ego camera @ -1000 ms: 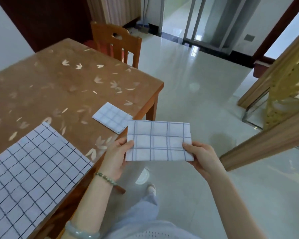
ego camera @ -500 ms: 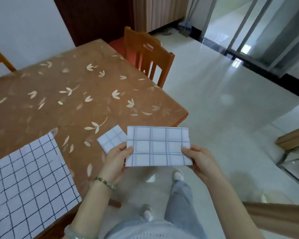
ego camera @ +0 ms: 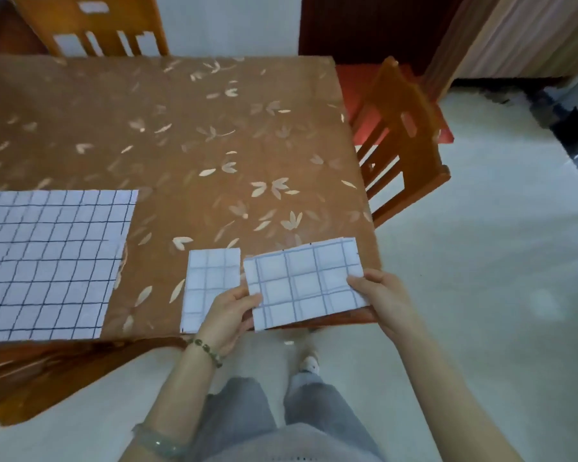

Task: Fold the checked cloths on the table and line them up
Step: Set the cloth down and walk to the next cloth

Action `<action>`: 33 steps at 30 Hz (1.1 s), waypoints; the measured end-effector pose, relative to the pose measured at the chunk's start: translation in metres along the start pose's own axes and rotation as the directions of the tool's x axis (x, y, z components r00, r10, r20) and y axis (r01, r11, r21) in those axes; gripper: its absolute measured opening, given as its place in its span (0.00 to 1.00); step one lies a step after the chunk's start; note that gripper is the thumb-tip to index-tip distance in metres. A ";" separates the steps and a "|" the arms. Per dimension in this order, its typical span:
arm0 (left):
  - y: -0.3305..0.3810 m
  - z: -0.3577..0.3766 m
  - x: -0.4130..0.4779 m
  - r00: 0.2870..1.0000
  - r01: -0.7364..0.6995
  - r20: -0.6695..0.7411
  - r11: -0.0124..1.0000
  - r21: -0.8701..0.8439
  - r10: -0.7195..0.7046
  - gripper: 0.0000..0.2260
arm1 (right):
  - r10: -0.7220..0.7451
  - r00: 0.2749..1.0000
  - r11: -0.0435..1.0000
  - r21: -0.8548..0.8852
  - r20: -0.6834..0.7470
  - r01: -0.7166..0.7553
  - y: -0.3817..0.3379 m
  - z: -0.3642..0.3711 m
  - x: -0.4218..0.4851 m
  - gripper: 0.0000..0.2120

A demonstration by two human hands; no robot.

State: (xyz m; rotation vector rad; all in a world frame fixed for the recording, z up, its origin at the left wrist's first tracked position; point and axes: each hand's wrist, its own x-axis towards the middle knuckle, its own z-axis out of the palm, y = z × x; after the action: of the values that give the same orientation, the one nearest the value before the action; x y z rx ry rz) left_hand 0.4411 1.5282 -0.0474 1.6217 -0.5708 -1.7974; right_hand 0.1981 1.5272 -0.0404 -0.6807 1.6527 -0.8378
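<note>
The left hand [ego camera: 227,315] and the right hand [ego camera: 381,295] each pinched one short edge of a folded cloth [ego camera: 306,281], thumb on top, the other fingers under it. This cloth was between the two sets of fingers, over the near right corner of the counter [ego camera: 181,145]. Whether it touched the counter, I could not tell. Just left of the left fingers a small cloth [ego camera: 211,278] lay flat, its near corner hidden by that hand. Farther left lay a big cloth [ego camera: 47,261], unfolded. Beyond the right fingers a side chair [ego camera: 401,138] stood against the counter, and a far chair [ego camera: 90,25] stood at its far edge.
</note>
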 end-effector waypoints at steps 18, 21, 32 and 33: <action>-0.095 0.029 0.034 0.872 0.201 -0.350 0.903 -0.379 -0.341 0.06 | -0.004 0.831 0.624 -0.648 0.556 0.437 -0.024 0.128 0.165 0.08; -0.099 0.028 0.040 0.853 0.200 -0.376 0.892 -0.405 -0.362 0.08 | -0.008 0.827 0.560 -0.682 0.562 0.470 -0.014 0.138 0.172 0.06; -0.103 0.017 0.043 0.890 0.325 -0.367 0.941 0.093 -0.271 0.18 | -0.238 0.813 0.421 -0.698 0.532 0.580 0.001 0.143 0.172 0.14; -0.102 0.015 0.041 0.905 0.308 -0.388 0.898 0.313 -0.175 0.20 | -0.313 0.791 0.386 -0.691 0.526 0.612 0.002 0.141 0.167 0.13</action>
State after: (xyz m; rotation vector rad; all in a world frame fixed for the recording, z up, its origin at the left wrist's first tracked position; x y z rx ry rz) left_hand 0.4078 1.5696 -0.1449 2.3064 -0.5796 -1.5717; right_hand 0.2973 1.3709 -0.1569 -1.9712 1.5013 -0.1763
